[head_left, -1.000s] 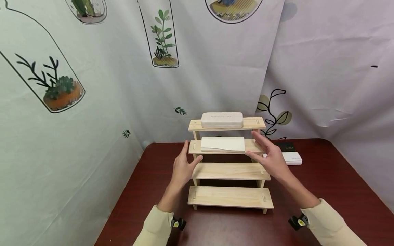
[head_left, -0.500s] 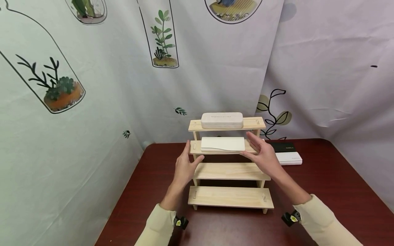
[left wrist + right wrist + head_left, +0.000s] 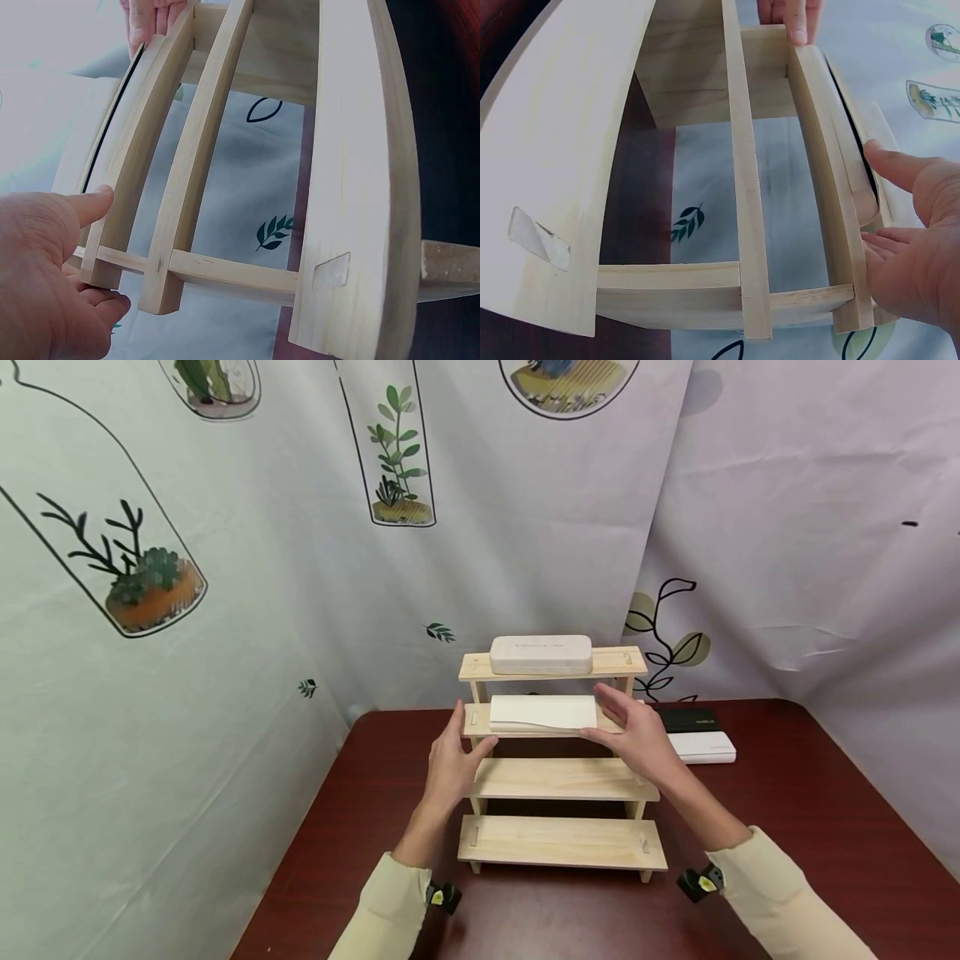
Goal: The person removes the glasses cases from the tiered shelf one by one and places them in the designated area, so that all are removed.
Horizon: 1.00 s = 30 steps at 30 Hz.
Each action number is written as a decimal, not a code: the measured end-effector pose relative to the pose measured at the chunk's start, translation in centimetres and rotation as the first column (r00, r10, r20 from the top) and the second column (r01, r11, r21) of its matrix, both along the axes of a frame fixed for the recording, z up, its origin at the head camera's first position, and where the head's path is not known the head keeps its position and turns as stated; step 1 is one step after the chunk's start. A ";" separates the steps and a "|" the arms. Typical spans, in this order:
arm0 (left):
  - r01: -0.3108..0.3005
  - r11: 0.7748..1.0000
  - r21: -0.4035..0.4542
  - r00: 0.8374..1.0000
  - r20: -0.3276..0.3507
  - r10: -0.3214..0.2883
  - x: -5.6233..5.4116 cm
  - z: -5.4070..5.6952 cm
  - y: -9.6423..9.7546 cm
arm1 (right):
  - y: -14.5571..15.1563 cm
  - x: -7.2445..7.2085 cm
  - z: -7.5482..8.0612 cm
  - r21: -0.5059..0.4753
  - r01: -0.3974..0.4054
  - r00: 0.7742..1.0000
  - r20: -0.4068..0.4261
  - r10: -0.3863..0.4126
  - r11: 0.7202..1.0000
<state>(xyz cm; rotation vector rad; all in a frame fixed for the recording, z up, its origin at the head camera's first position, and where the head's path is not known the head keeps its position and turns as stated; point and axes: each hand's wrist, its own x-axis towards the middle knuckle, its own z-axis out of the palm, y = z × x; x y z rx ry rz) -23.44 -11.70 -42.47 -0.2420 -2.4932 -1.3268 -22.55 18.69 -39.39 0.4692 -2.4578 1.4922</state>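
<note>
A four-tier wooden step stand (image 3: 564, 778) stands on the dark red table. On its second tier from the top lies a flat white case (image 3: 543, 712) with a wavy flap edge. My left hand (image 3: 450, 768) is at the left end of that tier; in the left wrist view the thumb (image 3: 94, 206) touches the board's front edge. At the other end, my right hand (image 3: 637, 735) has its fingers stretched past the case's right end, thumb near the front edge. In the right wrist view the thumb (image 3: 889, 159) lies close to the case. Neither hand is curled round the case.
A rounded off-white box (image 3: 541, 655) with small lettering sits on the top tier. Right of the stand lie a black flat box (image 3: 688, 720) and a white one (image 3: 705, 747), partly hidden by my right hand. A printed cloth (image 3: 525, 568) hangs behind the table.
My right hand has moved left and in over the second tier, closer to the white case. My left hand has shifted slightly right. The case and stand have not visibly moved.
</note>
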 end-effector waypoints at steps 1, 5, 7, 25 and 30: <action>0.000 1.000 0.000 1.000 0.000 0.000 0.0 0.0 0.0 | 0.0 0.0 0.0 0.009 0.002 1.000 0.002 -0.002 1.000; -0.006 1.000 0.005 1.000 0.008 0.006 -0.2 0.1 0.0 | -0.1 -0.2 0.1 0.028 0.003 1.000 0.013 -0.003 1.000; -0.011 1.000 0.000 1.000 0.015 0.011 -0.3 0.1 0.0 | -0.2 -0.3 0.1 0.031 0.003 1.000 0.016 -0.003 1.000; -0.019 1.000 0.000 1.000 0.013 0.019 -0.5 -0.2 0.0 | -0.2 -0.6 0.3 0.105 0.008 1.000 0.012 -0.010 0.994; -0.018 1.000 -0.010 1.000 0.007 0.019 -0.6 -0.1 0.1 | -0.2 -0.7 0.3 0.092 0.013 1.000 0.005 -0.014 0.996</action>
